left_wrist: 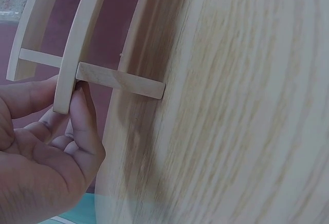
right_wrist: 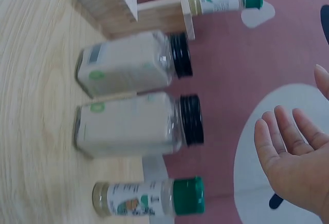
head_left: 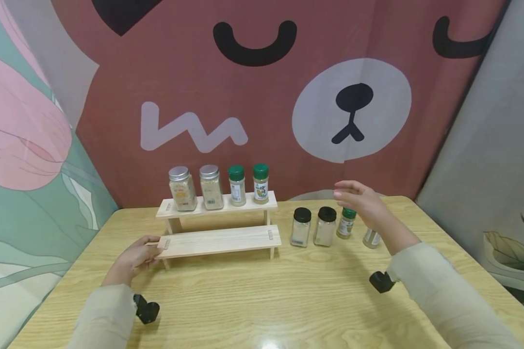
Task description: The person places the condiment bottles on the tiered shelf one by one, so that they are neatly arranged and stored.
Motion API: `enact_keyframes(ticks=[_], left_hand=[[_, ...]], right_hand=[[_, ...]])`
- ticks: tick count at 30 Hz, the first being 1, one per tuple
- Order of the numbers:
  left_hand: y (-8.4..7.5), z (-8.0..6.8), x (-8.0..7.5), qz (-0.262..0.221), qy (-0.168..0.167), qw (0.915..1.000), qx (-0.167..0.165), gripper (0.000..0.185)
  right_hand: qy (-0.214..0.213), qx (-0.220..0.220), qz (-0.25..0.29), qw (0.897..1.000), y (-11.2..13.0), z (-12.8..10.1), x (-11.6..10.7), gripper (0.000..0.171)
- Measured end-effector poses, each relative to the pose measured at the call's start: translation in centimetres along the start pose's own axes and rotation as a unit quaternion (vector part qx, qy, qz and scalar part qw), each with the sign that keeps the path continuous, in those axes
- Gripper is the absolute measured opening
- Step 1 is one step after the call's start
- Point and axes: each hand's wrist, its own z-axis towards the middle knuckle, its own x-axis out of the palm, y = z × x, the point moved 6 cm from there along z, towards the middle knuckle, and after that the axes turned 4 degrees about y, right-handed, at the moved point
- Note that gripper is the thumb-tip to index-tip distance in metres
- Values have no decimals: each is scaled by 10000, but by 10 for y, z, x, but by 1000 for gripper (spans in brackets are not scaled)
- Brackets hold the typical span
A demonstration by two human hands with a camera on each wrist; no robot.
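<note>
Spice jars are what I'm working with: four already stand on the upper step of the wooden rack (head_left: 218, 241), two silver-capped ones and two green-capped ones. Four more wait on the bench (head_left: 253, 300) to the rack's right: two black-lidded jars (head_left: 301, 227) (head_left: 325, 226), a small green-capped jar (head_left: 346, 223), and a fourth jar (head_left: 371, 237) mostly hidden behind my right wrist, so I can't make out its cap.

My left hand (head_left: 135, 257) is at the left end of the lower step, and the wrist view shows my thumb and fingers (left_wrist: 82, 116) pinching the board's edge there, holding the rack steady. My right hand (head_left: 360, 203) hovers above the green-capped jar, fingers (right_wrist: 277, 131) spread and relaxed, palm empty, touching nothing.

I judge I'm between placements: the top row looks full, the lower step is bare, and I'm reaching for the next jar. What comes next, I'd say, calls for lowering my right hand onto one of the loose jars, closing round its body below the cap, and carrying it left over the lower step without knocking its neighbours, which stand close together.
</note>
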Motion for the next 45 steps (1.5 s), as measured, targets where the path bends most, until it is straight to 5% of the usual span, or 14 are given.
enact_keyframes(ticks=[17,23,29,37,45], left_hand=[[0,-1,1,23,65,10000,-17,50],[-1,0,-1,41,73,10000,-42,49],[-2,0,0,-4,97,9999,92,50],[-1,-1,2,6,139,9999,63,50],[-1,0,1,-6,62,10000,4,50]], right_hand=[[-497,-41,213,9985,-15,-31,-54,23],[-734,-31,537,9959,-22,-40,-72,23],[-878,205,215,9957,-34,-45,-82,22],[-1072,-54,1019,9890,-49,-52,-94,19],[-1222,292,867,9883,-68,-56,-103,25]])
